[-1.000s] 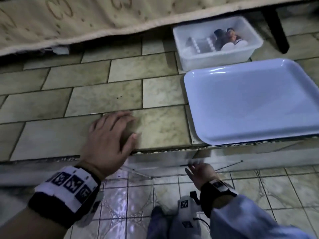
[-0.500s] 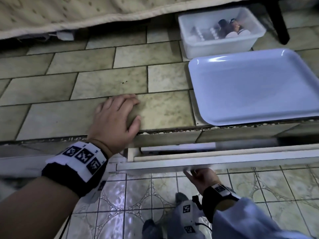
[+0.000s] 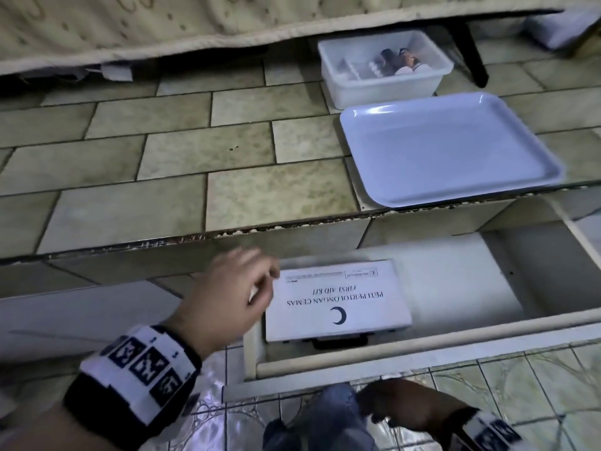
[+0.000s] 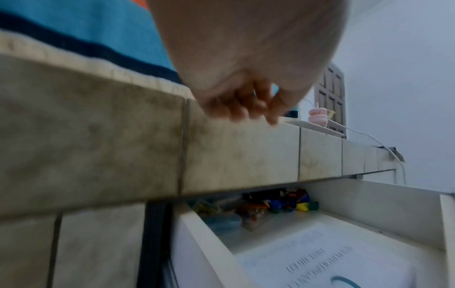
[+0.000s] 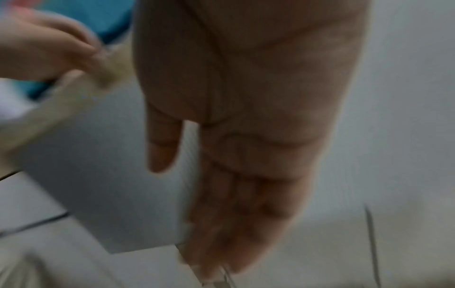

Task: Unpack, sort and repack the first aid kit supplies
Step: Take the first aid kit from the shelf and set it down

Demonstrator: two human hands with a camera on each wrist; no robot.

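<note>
While drawer (image 3: pixel 536 271) stands open, I see left hand (image 3: pixel 227 297) loosely curled above first aid kit (image 3: pixel 338 301), holding nothing; right hand (image 3: pixel 400 408) fingers straight under drawer front.

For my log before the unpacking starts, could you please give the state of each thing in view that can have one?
drawer: pulled open.
first aid kit: lid closed, lying flat in the drawer.
tray: on the counter, nothing on it.
tub: uncovered, supplies inside.
left hand: fingers loosely curled above the kit, holding nothing.
right hand: below the drawer front, grip unclear.
</note>
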